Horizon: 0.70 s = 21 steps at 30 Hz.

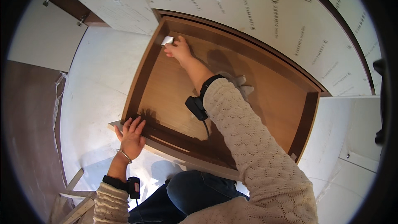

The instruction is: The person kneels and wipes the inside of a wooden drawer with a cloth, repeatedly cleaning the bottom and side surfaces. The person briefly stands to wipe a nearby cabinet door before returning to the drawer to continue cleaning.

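Observation:
A brown wooden drawer (pixel 224 21) is pulled out of a cabinet in front of me. My right hand (pixel 179 50) reaches across it into the back left corner. Its fingers close on a small white block (pixel 167 41), perhaps a sponge, near the left wall. At the front left corner, my left hand (pixel 131 137) rests over the top edge of the drawer front (pixel 186 159) with its fingers apart, grasping nothing. Part of a light grey cloth or glove (pixel 246 87) shows on the drawer bottom beside my right sleeve; the rest is hidden.
Cabinet panels (pixel 264 15) in printed protective film rise behind the drawer. At the far left, a hinged door (pixel 46 34) stands open. A wooden stool or frame (pixel 77 199) stands at lower left. Pale floor (pixel 99 77) borders the drawer, and my knee (pixel 199 189) is against its front.

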{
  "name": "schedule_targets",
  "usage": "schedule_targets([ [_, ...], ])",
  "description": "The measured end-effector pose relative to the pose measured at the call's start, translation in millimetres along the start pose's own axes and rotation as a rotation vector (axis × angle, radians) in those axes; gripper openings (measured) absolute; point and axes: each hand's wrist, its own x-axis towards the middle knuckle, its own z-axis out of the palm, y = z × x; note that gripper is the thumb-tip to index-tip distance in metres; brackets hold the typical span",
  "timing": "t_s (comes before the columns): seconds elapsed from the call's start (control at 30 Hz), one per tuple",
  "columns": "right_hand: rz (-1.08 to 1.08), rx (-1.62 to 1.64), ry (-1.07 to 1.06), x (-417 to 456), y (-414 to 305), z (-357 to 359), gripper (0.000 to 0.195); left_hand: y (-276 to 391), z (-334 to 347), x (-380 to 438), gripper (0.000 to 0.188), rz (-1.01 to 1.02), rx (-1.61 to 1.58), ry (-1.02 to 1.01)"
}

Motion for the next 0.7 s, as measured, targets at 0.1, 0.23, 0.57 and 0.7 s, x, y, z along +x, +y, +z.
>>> schedule_targets([
  [0.1, 0.078, 0.148, 0.073, 44, 9, -1, 0.058, 9, -5, 10, 0.059, 0.016, -0.042, -0.016],
  [0.23, 0.191, 0.096, 0.138, 41, 32, -13, 0.013, 7, 2, 8, 0.06, 0.006, -0.041, -0.009],
  [0.57, 0.131, -0.181, -0.104, -7, -13, -97, 0.033, 9, 1, 4, 0.056, 0.031, 0.001, 0.008],
  [0.7, 0.159, 0.008, -0.056, -4, -12, -31, 0.052, -1, 0, -5, 0.054, -0.028, -0.009, -0.025],
])
